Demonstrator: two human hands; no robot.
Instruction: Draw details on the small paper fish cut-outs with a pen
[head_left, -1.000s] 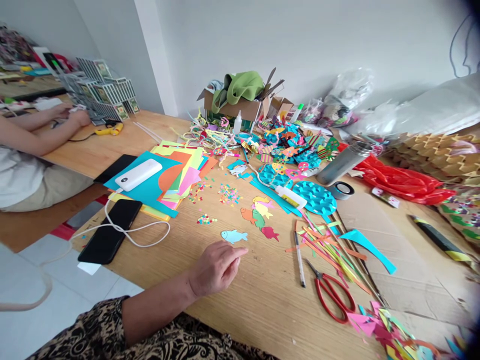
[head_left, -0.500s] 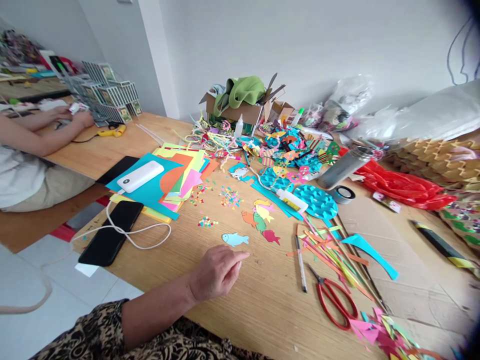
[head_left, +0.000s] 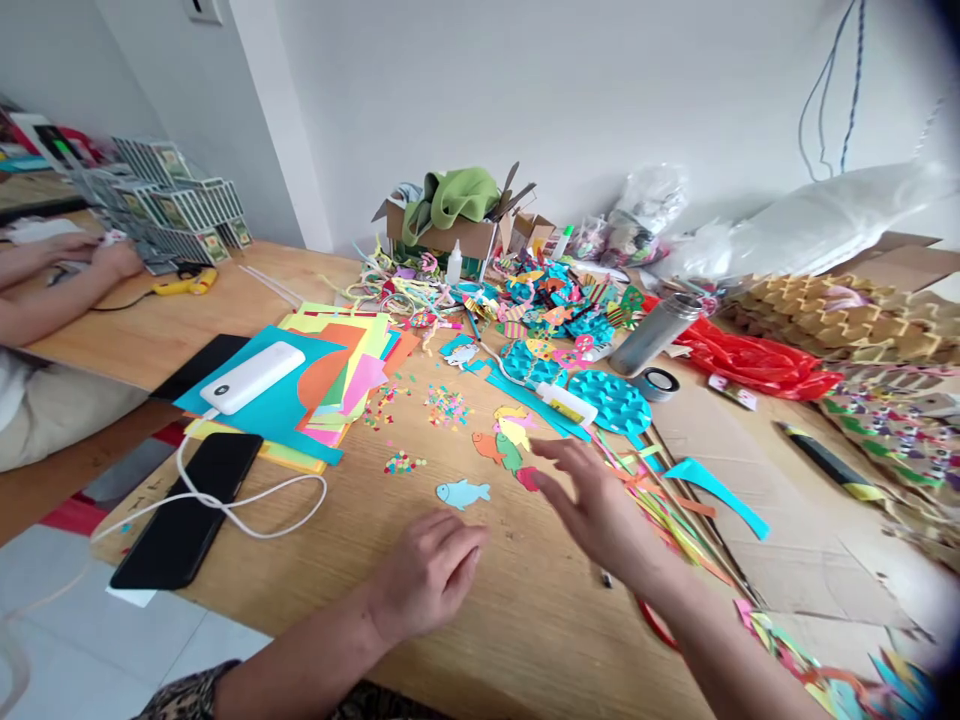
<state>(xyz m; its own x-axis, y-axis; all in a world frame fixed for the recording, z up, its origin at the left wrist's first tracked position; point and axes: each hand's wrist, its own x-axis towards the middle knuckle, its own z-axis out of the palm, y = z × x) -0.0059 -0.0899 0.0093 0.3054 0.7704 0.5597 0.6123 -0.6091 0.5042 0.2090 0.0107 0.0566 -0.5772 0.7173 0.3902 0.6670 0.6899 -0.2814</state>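
On the wooden table, my left hand [head_left: 431, 575] rests with its fingers curled in and nothing visible in them. A light blue paper fish [head_left: 463, 493] lies flat just beyond it. My right hand [head_left: 596, 500] hovers with fingers spread, reaching from the right toward a red paper fish [head_left: 527, 478], which it partly covers. Beside that one lie a green paper fish [head_left: 509, 454], an orange paper fish [head_left: 486, 446] and a yellow paper fish [head_left: 514, 430], overlapping. My right forearm hides most of the red-handled scissors [head_left: 657, 625] and the pen.
A glue bottle [head_left: 566, 403] lies near a blue textured disc [head_left: 611, 402]. Paper dots [head_left: 448, 405] are scattered left of the fish. Farther left are a white power bank [head_left: 253, 377] on coloured paper and a black phone [head_left: 187, 510]. A co-worker's hands [head_left: 112, 258] are at far left.
My right hand has come into view from the right and now reaches over the red fish. My left hand stays curled on the table. The whole view has shifted slightly.
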